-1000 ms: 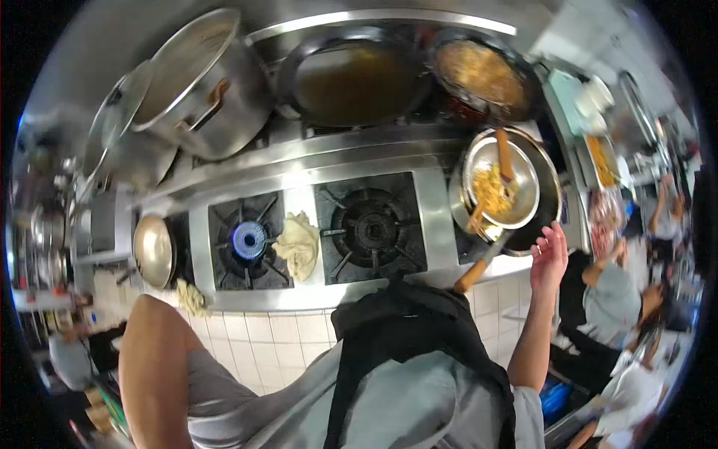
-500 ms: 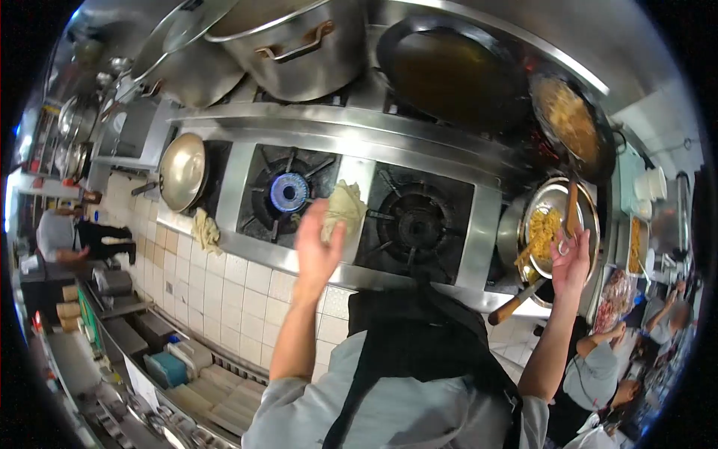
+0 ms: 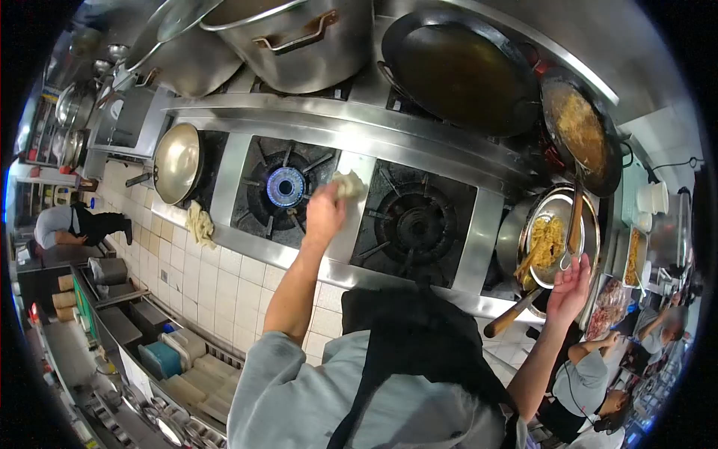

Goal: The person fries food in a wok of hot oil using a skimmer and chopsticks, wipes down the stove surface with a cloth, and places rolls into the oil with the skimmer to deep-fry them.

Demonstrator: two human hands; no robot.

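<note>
My left hand [image 3: 326,215] is closed on a crumpled pale cloth [image 3: 348,184], on the steel strip between two burners. Just left of it, a lit burner [image 3: 286,187] shows a ring of blue flame; the burner to its right [image 3: 416,222] shows no flame. My right hand [image 3: 568,292] is open, palm up, fingers loosely curled, close below the looped end of a wooden handle [image 3: 575,217]. That handle reaches up to a dark wok of frothing oil [image 3: 585,142]. Beneath it is a metal bowl [image 3: 557,281] holding yellow fried pieces [image 3: 547,239].
A second wooden handle [image 3: 510,318] juts over the counter's front edge. Left stands a wok [image 3: 178,165] beside another cloth [image 3: 200,224]. Large pots [image 3: 314,63] and a wide oil-filled pan [image 3: 464,71] line the back. Co-workers [image 3: 587,382] stand at right, another person [image 3: 58,224] at far left.
My left hand has closed on the cloth, which is now bunched further back on the steel strip. My right hand has moved slightly down, away from the handle's loop.
</note>
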